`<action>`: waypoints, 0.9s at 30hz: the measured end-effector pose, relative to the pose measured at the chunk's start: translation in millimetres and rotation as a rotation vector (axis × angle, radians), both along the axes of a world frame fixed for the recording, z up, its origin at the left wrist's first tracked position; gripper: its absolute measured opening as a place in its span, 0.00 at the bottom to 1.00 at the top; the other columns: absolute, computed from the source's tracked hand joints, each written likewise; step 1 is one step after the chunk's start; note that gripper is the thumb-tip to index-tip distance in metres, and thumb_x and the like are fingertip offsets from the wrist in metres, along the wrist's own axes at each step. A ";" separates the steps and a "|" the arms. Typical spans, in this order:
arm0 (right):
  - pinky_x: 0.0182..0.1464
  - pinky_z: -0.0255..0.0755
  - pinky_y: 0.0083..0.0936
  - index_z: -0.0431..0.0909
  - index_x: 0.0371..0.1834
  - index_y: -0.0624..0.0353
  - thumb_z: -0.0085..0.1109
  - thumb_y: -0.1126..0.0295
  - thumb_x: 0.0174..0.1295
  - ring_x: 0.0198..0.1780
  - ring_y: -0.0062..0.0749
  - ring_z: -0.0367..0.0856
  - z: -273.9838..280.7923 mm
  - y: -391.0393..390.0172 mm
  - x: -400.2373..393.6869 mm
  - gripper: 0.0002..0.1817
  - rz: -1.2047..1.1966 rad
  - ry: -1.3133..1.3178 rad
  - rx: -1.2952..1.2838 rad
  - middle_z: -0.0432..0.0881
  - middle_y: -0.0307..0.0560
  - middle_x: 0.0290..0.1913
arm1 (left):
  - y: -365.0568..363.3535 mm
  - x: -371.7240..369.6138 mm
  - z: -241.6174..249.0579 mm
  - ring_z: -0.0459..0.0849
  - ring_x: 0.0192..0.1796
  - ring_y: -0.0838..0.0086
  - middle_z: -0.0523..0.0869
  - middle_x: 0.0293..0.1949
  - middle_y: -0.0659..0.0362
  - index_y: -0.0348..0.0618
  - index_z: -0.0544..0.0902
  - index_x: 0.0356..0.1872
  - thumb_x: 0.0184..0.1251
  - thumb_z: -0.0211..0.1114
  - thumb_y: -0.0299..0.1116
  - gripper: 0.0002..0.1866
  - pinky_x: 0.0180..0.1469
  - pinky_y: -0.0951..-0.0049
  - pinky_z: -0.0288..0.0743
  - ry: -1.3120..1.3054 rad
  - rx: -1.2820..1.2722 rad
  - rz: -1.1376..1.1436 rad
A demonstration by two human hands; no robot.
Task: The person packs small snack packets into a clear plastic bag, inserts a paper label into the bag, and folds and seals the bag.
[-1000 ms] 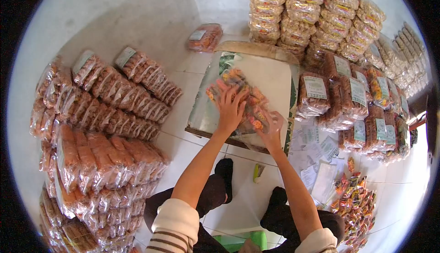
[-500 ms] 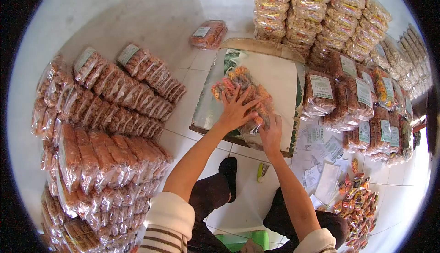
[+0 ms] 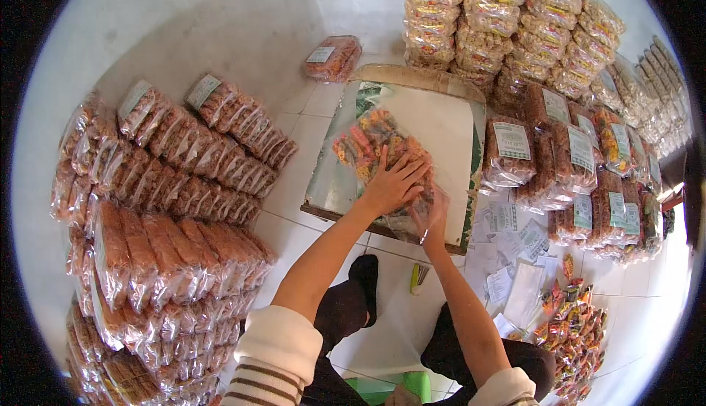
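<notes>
A clear plastic bag of orange and yellow snacks (image 3: pixel 368 140) lies on a flat board (image 3: pixel 448 123) on the tiled floor in front of me. My left hand (image 3: pixel 396 183) lies flat on the bag's near half with fingers spread. My right hand (image 3: pixel 429 215) grips the bag's near open end at the board's front edge.
Rows of packed snack bags (image 3: pixel 184 156) fill the floor on the left. More labelled bags (image 3: pixel 559 156) and tall stacks (image 3: pixel 485 16) stand at the right and back. Loose paper labels (image 3: pixel 515 259), small wrapped packets (image 3: pixel 573 325) and a stapler (image 3: pixel 418 277) lie near my legs.
My left hand slid nearer along the bag toward its open end. My right hand moved from the bag's right side to its near end and closed on the plastic.
</notes>
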State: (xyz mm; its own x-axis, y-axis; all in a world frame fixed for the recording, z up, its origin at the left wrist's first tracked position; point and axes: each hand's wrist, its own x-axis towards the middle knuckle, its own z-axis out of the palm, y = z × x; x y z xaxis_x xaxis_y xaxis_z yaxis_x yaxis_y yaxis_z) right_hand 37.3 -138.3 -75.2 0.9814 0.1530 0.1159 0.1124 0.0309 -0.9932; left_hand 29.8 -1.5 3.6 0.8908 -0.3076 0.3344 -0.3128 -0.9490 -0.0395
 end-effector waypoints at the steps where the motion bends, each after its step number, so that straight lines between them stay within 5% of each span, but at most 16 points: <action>1: 0.55 0.63 0.35 0.63 0.58 0.62 0.61 0.79 0.45 0.55 0.48 0.64 18.6 -8.8 -8.4 0.33 -0.005 -0.211 -0.240 0.68 0.56 0.51 | -1.7 -0.3 2.3 0.54 0.68 0.64 0.61 0.65 0.62 0.54 0.63 0.63 0.62 0.48 0.53 0.29 0.64 0.37 0.31 -0.016 0.004 0.004; 2: 0.56 0.63 0.36 0.62 0.59 0.62 0.61 0.78 0.46 0.56 0.48 0.64 31.0 -14.0 -13.8 0.33 -0.010 -0.420 -0.480 0.68 0.56 0.52 | -4.0 -1.2 4.4 0.54 0.68 0.65 0.62 0.65 0.62 0.51 0.63 0.63 0.63 0.47 0.53 0.30 0.65 0.37 0.32 -0.032 0.007 0.007; 9: 0.54 0.64 0.37 0.65 0.59 0.59 0.60 0.77 0.47 0.53 0.49 0.66 24.4 -7.2 -14.8 0.32 -0.006 -0.300 -0.286 0.69 0.56 0.51 | -7.1 2.7 -0.5 0.56 0.68 0.68 0.65 0.63 0.61 0.50 0.67 0.60 0.62 0.52 0.46 0.26 0.67 0.46 0.38 -0.053 -0.078 -0.091; 17: 0.55 0.63 0.37 0.68 0.52 0.62 0.59 0.81 0.43 0.52 0.51 0.67 11.4 14.3 -18.2 0.27 -0.183 -0.549 -0.414 0.68 0.57 0.51 | -9.5 -2.2 -6.6 0.64 0.64 0.76 0.77 0.53 0.64 0.48 0.79 0.48 0.60 0.56 0.37 0.15 0.69 0.53 0.39 0.008 -0.406 -0.234; 21: 0.54 0.66 0.32 0.68 0.55 0.61 0.58 0.84 0.45 0.53 0.48 0.68 10.9 23.6 -26.1 0.28 -0.269 -0.517 -0.377 0.67 0.55 0.52 | -13.7 -7.9 4.4 0.62 0.65 0.73 0.75 0.55 0.62 0.47 0.76 0.52 0.62 0.54 0.39 0.18 0.69 0.53 0.38 0.070 -0.373 -0.250; 24: 0.56 0.63 0.32 0.65 0.58 0.60 0.59 0.83 0.47 0.54 0.49 0.66 14.5 19.4 -27.1 0.31 -0.087 -0.227 -0.226 0.66 0.56 0.53 | -5.6 -3.8 8.9 0.60 0.67 0.68 0.70 0.60 0.59 0.48 0.72 0.56 0.65 0.50 0.42 0.20 0.69 0.52 0.36 0.192 -0.569 -0.281; 27: 0.56 0.63 0.30 0.65 0.60 0.59 0.59 0.82 0.49 0.53 0.45 0.66 38.8 14.6 -37.6 0.31 -0.128 -0.271 -0.341 0.65 0.55 0.51 | 17.6 8.2 8.7 0.55 0.68 0.62 0.64 0.63 0.56 0.44 0.65 0.61 0.66 0.47 0.47 0.26 0.67 0.48 0.38 0.000 -0.320 0.027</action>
State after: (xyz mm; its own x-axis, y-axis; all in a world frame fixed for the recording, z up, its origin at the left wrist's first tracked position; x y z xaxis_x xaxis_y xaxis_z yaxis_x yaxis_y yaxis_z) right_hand -0.3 -123.7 -36.4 0.9361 0.1063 0.3353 0.3514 -0.3240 -0.8784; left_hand 38.0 16.1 12.3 0.8973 -0.1627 0.4104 -0.2870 -0.9214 0.2620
